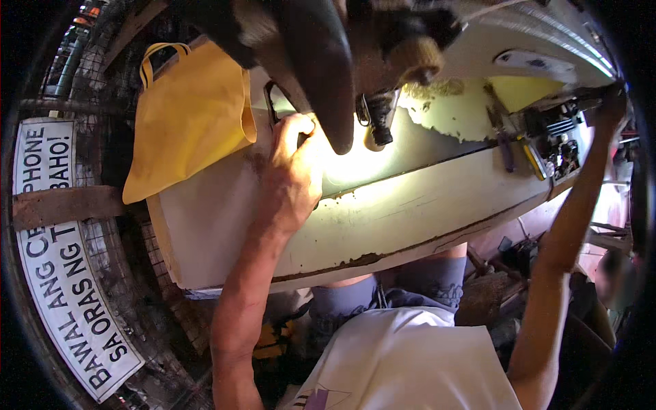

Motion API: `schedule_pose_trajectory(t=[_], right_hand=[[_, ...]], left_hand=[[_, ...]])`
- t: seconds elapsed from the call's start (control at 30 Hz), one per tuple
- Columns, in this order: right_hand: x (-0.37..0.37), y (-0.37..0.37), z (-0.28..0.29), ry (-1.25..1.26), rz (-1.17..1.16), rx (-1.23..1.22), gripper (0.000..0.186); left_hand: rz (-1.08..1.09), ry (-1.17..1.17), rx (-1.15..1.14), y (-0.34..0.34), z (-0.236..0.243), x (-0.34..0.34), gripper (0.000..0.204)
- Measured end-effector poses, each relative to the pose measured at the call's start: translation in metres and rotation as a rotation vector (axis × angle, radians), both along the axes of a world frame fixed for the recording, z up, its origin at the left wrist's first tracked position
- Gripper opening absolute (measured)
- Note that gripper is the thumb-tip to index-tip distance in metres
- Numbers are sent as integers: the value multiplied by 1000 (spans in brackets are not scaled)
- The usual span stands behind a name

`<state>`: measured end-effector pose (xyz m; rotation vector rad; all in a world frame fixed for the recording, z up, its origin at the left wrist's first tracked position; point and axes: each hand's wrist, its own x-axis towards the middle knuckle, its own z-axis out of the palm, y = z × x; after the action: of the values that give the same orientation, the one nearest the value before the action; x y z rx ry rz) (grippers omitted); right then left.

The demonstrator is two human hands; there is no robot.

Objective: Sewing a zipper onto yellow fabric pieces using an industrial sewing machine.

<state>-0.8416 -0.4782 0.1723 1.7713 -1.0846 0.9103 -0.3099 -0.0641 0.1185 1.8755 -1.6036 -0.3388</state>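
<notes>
My left hand (295, 164) is at the worktable (410, 219), just left of the dark sewing machine (314, 61). Its fingers are curled, and what lies in them is hidden. A narrow dark strap-like loop (270, 101) rises just beyond the fingertips. To the left of that hand lies a yellow fabric tote bag (188, 113) with a looped handle. My right arm stretches far out to the right, and my right hand (610, 106) is in shadow beside the cluttered right end of the table. Its fingers cannot be made out.
Pliers (502, 137) and a yellow-handled tool (531, 157) lie toward the table's right end, near a box of small metal parts (566, 154). A bright lamp glow falls under the machine. At the left, a white sign (61, 260) hangs on wire mesh behind a wooden bar (68, 207).
</notes>
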Motion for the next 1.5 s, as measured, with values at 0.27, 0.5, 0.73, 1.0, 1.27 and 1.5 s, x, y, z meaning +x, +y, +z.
schedule_pose_trajectory(t=[0.27,0.5,0.73,1.0,1.27,1.5], right_hand=[[81,76,21,-898,195,469,47],[206,262,-7,-321,615,538,27],[346,327,-41,131,971,1002,27],[357,333,-39,141,1035,909,35],[341,341,-49,66,1073,966,26],[346,339,-51,-1,1066,808,43]], left_hand=[[-34,-126,-264,1,9,3,28],[-125,-284,-274,5,12,10,27],[-159,-382,-238,11,13,11,32],[-146,-208,-188,8,2,19,33],[-103,-100,-224,4,8,16,32],[-157,-62,-223,2,11,22,27]])
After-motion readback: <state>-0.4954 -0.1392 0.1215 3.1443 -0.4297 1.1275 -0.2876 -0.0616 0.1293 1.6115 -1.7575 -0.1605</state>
